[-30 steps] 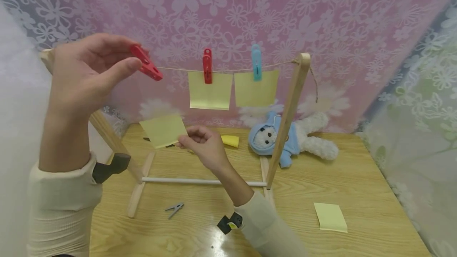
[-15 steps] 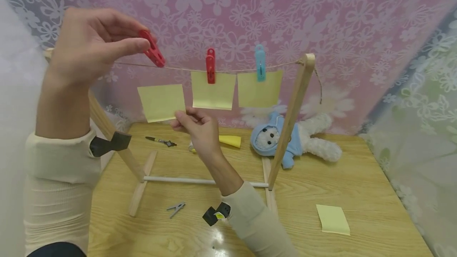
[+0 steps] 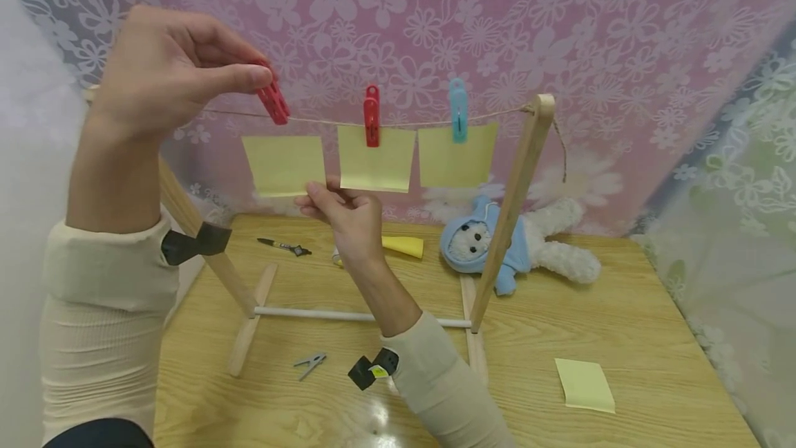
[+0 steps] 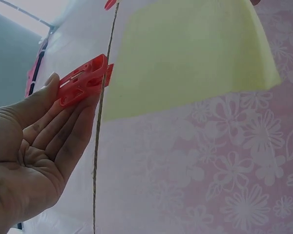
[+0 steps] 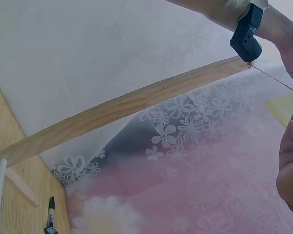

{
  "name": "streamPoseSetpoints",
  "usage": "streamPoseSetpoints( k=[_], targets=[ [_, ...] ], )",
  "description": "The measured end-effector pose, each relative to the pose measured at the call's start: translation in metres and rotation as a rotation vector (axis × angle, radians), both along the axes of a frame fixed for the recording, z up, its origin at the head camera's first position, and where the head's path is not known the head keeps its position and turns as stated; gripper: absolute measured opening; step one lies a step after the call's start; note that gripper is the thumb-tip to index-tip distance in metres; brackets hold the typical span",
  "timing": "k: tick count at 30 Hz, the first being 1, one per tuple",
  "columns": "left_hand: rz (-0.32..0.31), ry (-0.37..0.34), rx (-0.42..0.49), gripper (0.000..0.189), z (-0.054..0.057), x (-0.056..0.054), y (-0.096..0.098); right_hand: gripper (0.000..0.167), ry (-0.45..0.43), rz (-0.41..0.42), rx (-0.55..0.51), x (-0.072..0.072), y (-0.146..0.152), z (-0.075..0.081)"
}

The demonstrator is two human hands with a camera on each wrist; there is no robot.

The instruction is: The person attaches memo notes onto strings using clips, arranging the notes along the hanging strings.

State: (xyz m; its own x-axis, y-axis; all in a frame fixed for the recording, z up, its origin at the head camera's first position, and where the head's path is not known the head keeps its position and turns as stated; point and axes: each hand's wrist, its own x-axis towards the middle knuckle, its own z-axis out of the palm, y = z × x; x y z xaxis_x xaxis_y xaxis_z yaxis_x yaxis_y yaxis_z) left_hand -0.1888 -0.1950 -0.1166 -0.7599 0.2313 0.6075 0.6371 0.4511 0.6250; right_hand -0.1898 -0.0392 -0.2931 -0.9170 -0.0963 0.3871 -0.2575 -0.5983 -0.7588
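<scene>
Head view: A person in cream sleeves (image 3: pixel 102 316), a black device (image 3: pixel 195 244) at each wrist, works with 2 raised hands at a twine line (image 3: pixel 329 120). The left hand (image 3: pixel 168 68) pinches a red clip (image 3: pixel 273 102) between thumb and fingers; in the left wrist view the twine crosses the clip's tip, though whether it is clamped there cannot be told. The right hand (image 3: pixel 354 220) pinches the lower right corner of a yellow sheet (image 3: pixel 286 164), which hangs just below the line and the red clip. On the near part of the wooden table (image 3: pixel 659 337) lie a grey clip (image 3: pixel 310 364) and, well apart to the right, a loose yellow sheet (image 3: pixel 586 386). Beyond them, a wooden frame (image 3: pixel 515 206) with a white rod (image 3: pixel 305 312) carries the line, where a second red clip (image 3: pixel 372 116) and a blue clip (image 3: pixel 459 113) hold 2 more sheets (image 3: pixel 457 164) side by side. Behind the frame lie a pen (image 3: pixel 280 245), a partly hidden yellow object (image 3: pixel 404 247) and a stuffed toy (image 3: pixel 519 254) in blue, backed by a pink flowered curtain (image 3: pixel 373 26).
</scene>
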Motion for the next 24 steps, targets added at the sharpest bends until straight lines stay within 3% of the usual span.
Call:
streamPoseSetpoints(
  k=[10, 17, 24],
  targets=[
    [0.003, -0.079, -0.048, 0.014, 0.0017, 0.0001, 0.0039, 0.014, -0.043, -0.012, -0.043, -0.0001, -0.0025, 0.0030],
    [-0.005, -0.108, -0.073, 0.014, 0.0002, 0.0006, 0.0030, 0.007, -0.028, -0.020, -0.050, 0.0000, -0.0039, 0.0042],
    [0.021, -0.132, -0.120, 0.015, -0.0019, 0.0005, 0.0019, 0.013, 0.013, -0.007, -0.071, 0.0001, -0.0035, 0.0054]
  ],
)
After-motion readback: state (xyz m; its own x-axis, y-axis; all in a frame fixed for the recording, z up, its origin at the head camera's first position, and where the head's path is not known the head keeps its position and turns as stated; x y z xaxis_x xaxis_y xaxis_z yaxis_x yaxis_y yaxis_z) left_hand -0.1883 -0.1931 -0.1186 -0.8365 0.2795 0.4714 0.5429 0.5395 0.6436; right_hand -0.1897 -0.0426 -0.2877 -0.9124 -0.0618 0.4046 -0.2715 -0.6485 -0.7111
